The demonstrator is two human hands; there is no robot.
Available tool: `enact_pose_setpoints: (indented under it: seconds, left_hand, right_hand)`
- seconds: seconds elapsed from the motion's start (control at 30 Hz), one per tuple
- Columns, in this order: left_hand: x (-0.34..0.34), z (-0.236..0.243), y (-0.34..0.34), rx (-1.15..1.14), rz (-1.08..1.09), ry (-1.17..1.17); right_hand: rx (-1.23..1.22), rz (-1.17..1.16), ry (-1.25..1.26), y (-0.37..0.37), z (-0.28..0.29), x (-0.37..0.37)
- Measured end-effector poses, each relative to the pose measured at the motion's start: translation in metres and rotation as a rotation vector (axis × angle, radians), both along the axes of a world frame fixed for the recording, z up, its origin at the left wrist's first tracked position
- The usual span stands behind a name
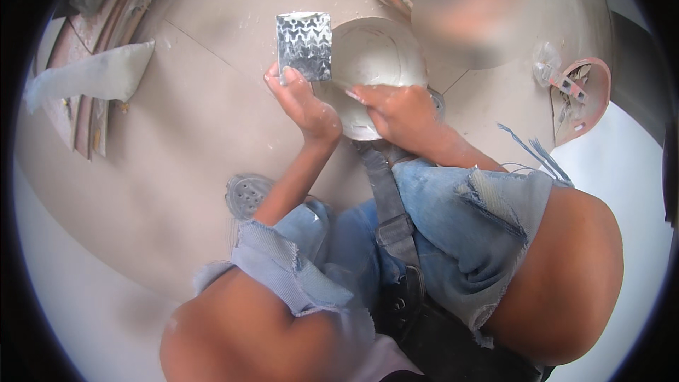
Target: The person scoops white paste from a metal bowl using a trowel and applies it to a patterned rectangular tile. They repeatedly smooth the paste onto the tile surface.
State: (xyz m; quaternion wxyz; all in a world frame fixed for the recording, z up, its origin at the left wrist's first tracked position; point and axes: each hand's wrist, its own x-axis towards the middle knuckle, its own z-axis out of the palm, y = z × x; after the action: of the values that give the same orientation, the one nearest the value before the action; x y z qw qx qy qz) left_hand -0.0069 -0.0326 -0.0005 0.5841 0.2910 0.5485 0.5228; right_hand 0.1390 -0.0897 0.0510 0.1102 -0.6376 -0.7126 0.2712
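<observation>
Pinching near its lower edge, in the grip of the left hand (305,107), a patterned tile-like plate (305,49) apparently coated white toward the top but unfinished below, just beside a pale bucket (403,39), and holding the right hand (404,111) curled over the bucket, around what impossible to tell.

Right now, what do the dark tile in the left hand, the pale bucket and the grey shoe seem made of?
Tile: perhaps ceramic or hard rubber; dark and matte, with white smears over a chevron-like pattern.
Bucket: likely plastic, judging by its smooth, pale round wall; metal isn't ruled out.
Shoe: probably moulded foam or rubber, dull, with round holes.
</observation>
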Motion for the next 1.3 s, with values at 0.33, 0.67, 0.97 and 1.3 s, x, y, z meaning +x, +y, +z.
enact_pose_setpoints:
  seconds: [0.33, 0.67, 0.97, 1.3]
  left_hand:
    - [0.001, 0.000, -0.003, -0.024, -0.030, 0.093]
    - [-0.008, -0.027, -0.008, 0.158, -0.111, 0.287]
    - [0.007, 0.003, 0.006, 0.068, -0.100, -0.210]
    - [0.015, 0.014, 0.001, 0.009, -0.075, -0.124]
  right_hand:
    - [0.087, -0.008, -0.228, 0.017, -0.018, -0.024]
    - [0.230, -0.134, -0.203, 0.031, -0.026, -0.006]
    - [-0.101, 0.038, 0.088, 0.008, 0.008, 0.020]
    - [0.024, -0.742, 0.824, -0.018, -0.002, 0.032]
